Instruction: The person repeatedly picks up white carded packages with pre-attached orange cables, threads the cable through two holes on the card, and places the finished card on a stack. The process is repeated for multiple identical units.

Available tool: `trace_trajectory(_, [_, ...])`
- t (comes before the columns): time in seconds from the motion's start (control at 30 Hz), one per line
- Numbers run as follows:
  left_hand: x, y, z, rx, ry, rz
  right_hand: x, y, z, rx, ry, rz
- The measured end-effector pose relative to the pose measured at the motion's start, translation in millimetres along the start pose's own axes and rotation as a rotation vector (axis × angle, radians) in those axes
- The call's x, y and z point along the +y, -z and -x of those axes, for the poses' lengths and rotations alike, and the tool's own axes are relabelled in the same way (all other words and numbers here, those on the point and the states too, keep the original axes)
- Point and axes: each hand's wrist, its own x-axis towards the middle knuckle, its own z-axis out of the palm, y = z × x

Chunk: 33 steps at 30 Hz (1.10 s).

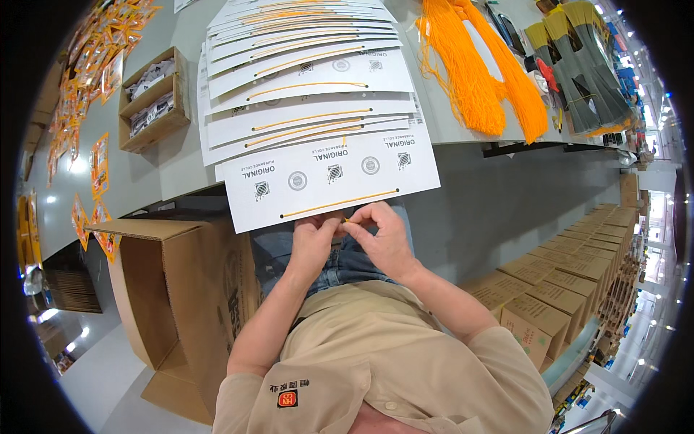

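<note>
A white printed card (329,170) lies nearest me, its near edge jutting past the table edge over my lap. An orange cord (340,203) runs across its face between two dark holes. Just under that edge, my left hand (315,237) and my right hand (381,237) meet with fingertips pinched together. A short bit of orange cord shows between them. Part of my left fingers is hidden by the card. Behind it, several more white cards (303,92) overlap in a row, each threaded with orange cord.
Bundles of loose orange cord (473,87) hang at the table's right edge. A divided wooden box (155,98) holds small packets. Orange packets (100,163) lie at left. An open cardboard carton (177,278) stands left of my legs; rows of cartons (535,318) line the right.
</note>
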Motion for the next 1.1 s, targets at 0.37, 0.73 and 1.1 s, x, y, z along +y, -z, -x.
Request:
trace_trajectory(0.37, [40.5,-3.8,22.1,-0.118,-0.101,0.506,49.0,58.3,17.7,0.168,0.047,0.248])
trace_trajectory(0.73, [131.5,-35.0,-64.8,-0.076,-0.371,0.328,37.4,204.3,-135.9,0.201,-0.519,-0.235])
trace_trajectory(1.1, [133.9,12.6,-39.5,-0.003,-0.74,-1.523,53.5,203.0,-172.5,0.276,0.298,0.884])
